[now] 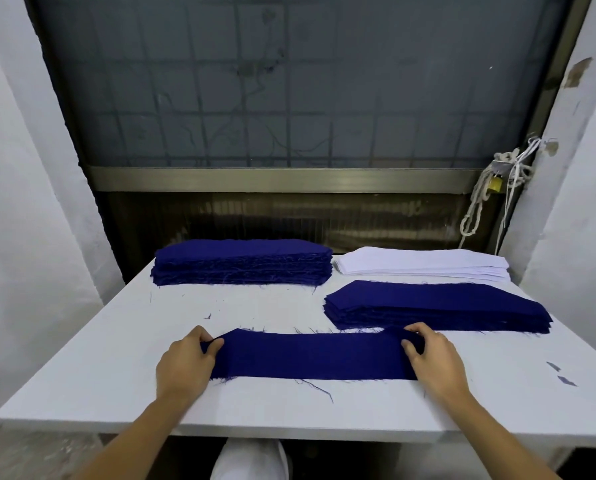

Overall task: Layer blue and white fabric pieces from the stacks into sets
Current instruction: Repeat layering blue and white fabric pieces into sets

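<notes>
A long dark blue fabric piece (310, 356) lies flat near the front of the white table (116, 358). My left hand (185, 362) pinches its left end and my right hand (435, 358) pinches its right end. A thick blue stack (242, 261) sits at the back left. A white stack (424, 263) lies at the back right. In front of the white stack is a lower blue-topped stack (435, 306), just behind my right hand.
Loose blue threads and small scraps (561, 374) lie scattered on the table. A window with a metal sill (282, 180) stands behind it, with ropes and a padlock (494, 183) at the right. White walls close in on both sides.
</notes>
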